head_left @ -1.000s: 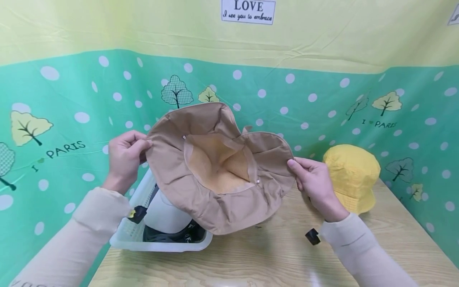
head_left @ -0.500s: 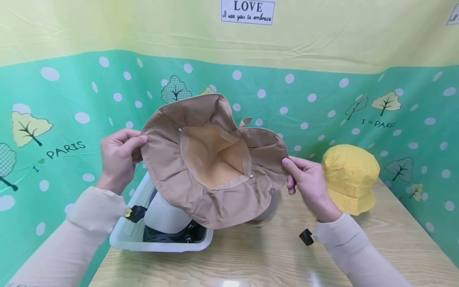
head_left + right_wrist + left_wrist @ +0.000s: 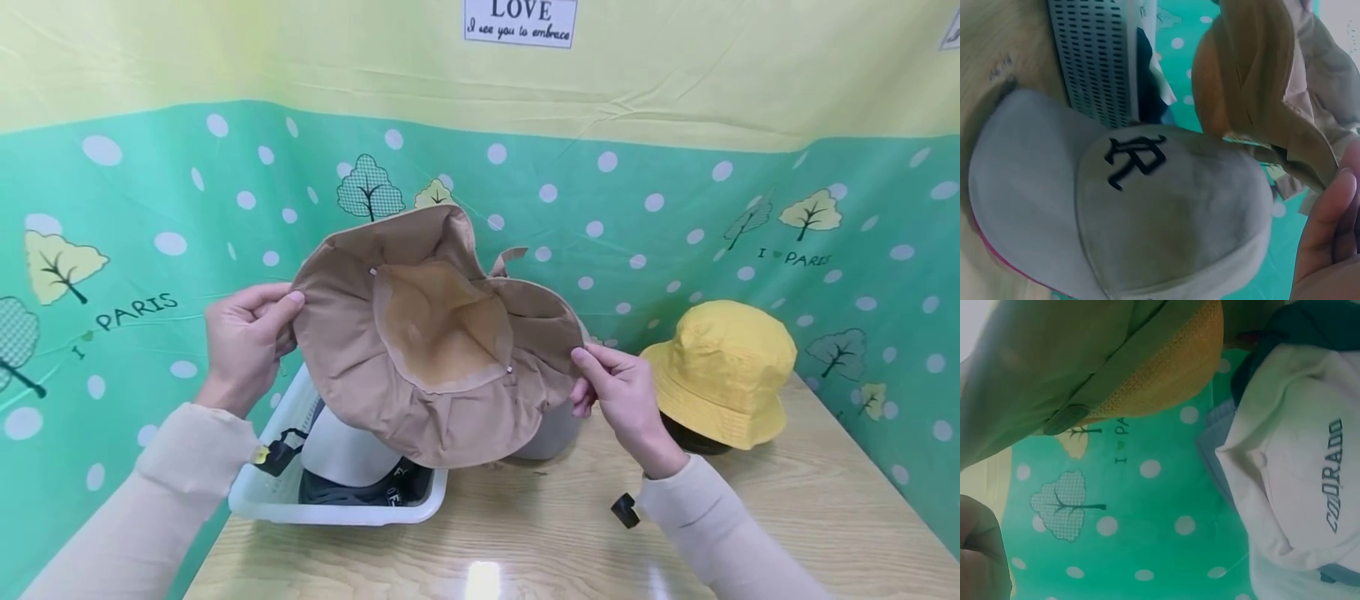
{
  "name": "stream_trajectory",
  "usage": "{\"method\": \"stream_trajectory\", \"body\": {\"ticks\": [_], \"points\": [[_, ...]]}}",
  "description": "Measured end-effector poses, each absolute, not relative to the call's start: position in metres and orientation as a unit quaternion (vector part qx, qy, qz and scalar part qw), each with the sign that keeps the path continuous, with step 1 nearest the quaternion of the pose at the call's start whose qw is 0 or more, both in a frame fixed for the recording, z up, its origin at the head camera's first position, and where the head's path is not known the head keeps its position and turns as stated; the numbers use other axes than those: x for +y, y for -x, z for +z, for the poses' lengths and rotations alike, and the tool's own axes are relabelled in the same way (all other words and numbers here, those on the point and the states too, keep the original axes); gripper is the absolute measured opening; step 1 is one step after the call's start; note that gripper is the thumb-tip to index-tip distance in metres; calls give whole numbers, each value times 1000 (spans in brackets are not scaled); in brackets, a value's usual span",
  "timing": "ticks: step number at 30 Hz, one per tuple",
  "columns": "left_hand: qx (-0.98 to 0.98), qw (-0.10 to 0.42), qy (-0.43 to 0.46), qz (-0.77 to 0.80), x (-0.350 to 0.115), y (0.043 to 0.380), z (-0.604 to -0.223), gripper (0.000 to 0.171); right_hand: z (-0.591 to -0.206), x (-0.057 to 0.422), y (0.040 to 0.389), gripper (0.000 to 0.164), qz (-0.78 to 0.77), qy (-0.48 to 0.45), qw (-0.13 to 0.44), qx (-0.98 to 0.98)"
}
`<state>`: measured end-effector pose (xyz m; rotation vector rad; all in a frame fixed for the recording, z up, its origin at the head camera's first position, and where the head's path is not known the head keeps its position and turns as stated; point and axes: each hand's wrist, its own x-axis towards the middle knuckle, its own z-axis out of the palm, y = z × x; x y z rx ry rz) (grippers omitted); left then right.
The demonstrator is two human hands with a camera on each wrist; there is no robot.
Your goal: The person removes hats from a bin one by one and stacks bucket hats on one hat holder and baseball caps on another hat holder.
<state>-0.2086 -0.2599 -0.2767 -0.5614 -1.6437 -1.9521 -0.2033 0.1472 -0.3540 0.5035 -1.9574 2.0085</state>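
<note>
A tan wide-brimmed sun hat [image 3: 450,429] hangs in the air between my hands, its lighter lining facing me. My left hand [image 3: 243,348] pinches the brim's left edge between thumb and fingers. At the opposite edge, my right hand [image 3: 624,410] pinches the brim too. A narrow strap [image 3: 512,257] sticks up behind the hat. Below and behind it stands a grey cap [image 3: 553,437], mostly hidden in the head view; the right wrist view shows its dark letter emblem [image 3: 1137,161]. In the left wrist view, the hat's brim [image 3: 1041,369] fills the upper left.
At the left, a white plastic basket [image 3: 337,515] holds a white cap [image 3: 347,454] lettered in dark thread and darker caps beneath. On the right of the wooden table [image 3: 555,542], a yellow bucket hat [image 3: 738,367] sits over something dark. A patterned curtain [image 3: 622,225] surrounds the table.
Both hands have shifted left with the sun hat, the right hand farther and slightly lower. More of the grey cap and of the yellow hat's brim now shows.
</note>
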Motion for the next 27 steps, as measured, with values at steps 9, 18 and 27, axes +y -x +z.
{"method": "stream_trajectory", "body": {"ticks": [9,18,27], "points": [[-631,303,152,-698,-260,212,-283,15,-377,127,205,28,726,-200,126,-645],[-637,339,122,-681,-261,215,-285,13,-392,108,208,29,739,-219,108,-628],[-667,357,90,-648,-270,214,-289,10,-403,91,209,34,772,-206,70,-597]]}}
